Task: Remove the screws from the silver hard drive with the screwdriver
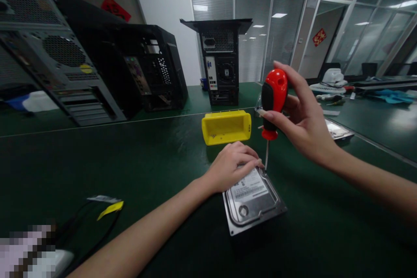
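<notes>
A silver hard drive (254, 200) with a white label lies on the green table in front of me. My left hand (236, 163) grips its far end, fingers curled over the edge and thumb across the label. A red and black screwdriver (275, 91) stands nearly upright above the drive's far right corner, its tip at that corner. Its handle is between the thumb and fingers of my right hand (302, 117). Whether a screw sits under the tip is hidden. Just beyond my left hand is a yellow bin (227, 128) with a few small bits inside.
Black computer cases (224, 61) stand along the back and left. Another hard drive (337, 129) lies behind my right wrist. A cable with a yellow tag (110, 209) is at the lower left. A blue cloth (391, 96) and tools lie at the far right.
</notes>
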Action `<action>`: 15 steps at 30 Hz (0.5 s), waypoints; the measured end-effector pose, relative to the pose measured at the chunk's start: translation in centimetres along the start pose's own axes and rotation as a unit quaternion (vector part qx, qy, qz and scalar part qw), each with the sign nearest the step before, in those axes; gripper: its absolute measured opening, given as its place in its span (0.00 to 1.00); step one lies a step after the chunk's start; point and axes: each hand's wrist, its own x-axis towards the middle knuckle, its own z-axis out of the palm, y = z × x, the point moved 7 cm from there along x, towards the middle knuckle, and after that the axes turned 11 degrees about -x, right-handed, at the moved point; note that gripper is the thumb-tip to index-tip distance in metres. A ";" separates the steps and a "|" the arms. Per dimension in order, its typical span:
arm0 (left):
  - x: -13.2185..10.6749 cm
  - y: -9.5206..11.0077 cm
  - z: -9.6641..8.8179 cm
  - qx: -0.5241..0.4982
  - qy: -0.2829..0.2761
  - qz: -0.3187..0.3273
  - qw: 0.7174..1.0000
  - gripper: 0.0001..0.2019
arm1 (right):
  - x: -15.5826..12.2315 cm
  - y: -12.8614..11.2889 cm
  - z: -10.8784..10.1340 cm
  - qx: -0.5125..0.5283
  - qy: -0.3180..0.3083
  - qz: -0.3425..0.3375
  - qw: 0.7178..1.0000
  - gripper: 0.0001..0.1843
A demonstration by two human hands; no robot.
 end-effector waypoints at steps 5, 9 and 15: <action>0.1 0.1 0.0 0.000 0.000 0.005 1.000 0.15 | 0.2 0.0 0.5 0.008 -0.012 -0.016 1.000 0.36; 0.1 0.1 0.1 -0.003 0.006 0.006 1.000 0.15 | 0.2 -0.5 0.8 0.017 -0.022 -0.044 0.999 0.36; 0.1 0.0 0.1 -0.004 0.009 0.010 1.000 0.14 | 0.1 -0.9 0.8 0.028 -0.031 -0.049 0.998 0.35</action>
